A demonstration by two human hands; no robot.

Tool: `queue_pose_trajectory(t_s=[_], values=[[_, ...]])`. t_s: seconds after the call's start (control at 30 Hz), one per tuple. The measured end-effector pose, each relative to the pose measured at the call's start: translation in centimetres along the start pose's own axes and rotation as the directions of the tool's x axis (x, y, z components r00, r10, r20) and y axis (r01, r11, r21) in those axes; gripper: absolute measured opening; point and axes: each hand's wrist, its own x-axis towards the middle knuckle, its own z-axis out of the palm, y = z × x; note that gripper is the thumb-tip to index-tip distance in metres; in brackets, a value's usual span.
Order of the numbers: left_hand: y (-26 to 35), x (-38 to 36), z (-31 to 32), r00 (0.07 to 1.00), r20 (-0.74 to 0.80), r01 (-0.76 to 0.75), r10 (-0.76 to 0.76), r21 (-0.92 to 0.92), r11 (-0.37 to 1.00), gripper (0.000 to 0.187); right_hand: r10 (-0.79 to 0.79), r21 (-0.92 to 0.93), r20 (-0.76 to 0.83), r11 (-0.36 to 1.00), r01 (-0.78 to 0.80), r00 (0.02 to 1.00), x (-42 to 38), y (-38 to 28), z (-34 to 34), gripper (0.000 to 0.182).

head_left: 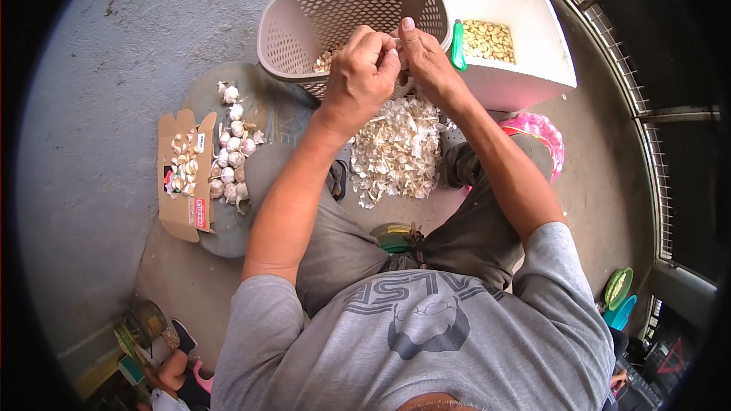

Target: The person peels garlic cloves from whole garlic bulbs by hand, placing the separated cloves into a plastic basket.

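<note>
Garlic bulbs [235,144] look round, papery; left hand [361,72] and right hand [428,62] curl inward (closure, contents unclear).

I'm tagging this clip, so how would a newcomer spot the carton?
From the big basket in front, go left and nearer the person to the whole garlic bulbs. Just left of them lies the carton, brown cardboard with open flaps. A red FRAGILE label and loose cloves inside set it apart from the bulbs.
</note>
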Motion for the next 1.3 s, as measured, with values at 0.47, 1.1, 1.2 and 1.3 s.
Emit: queue_pose_trajectory(t_s=[0.47, 1.1, 1.2, 1.3], values=[[0.0, 0.1, 0.4, 0.997, 0.048, -0.067, 0.063, 0.088, 0.994, 0.014, 0.164, 0.189, 0.010, 0.968, -0.163, 0.986, 0.4, -2.0, -1.0, 0.054], [0.0, 0.6, 1.5, 0.973, -0.008, -0.217, 0.230, 0.295, 0.931, 0.007, 0.424, 0.548, 0.042, 0.748, -0.376, 0.905, 0.3, -2.3, -0.1, 0.051], [-0.3, 0.2, 1.5, 0.968, 0.021, -0.245, 0.250, 0.297, 0.923, 0.007, 0.387, 0.583, 0.019, 0.745, -0.325, 0.922, 0.5, -2.4, -1.2, 0.052], [-0.4, 0.1, 1.8, 0.971, -0.045, -0.216, 0.236, 0.272, 0.938, 0.011, 0.304, 0.485, 0.006, 0.832, -0.268, 0.953, 0.5, -2.5, -2.1, 0.055]])
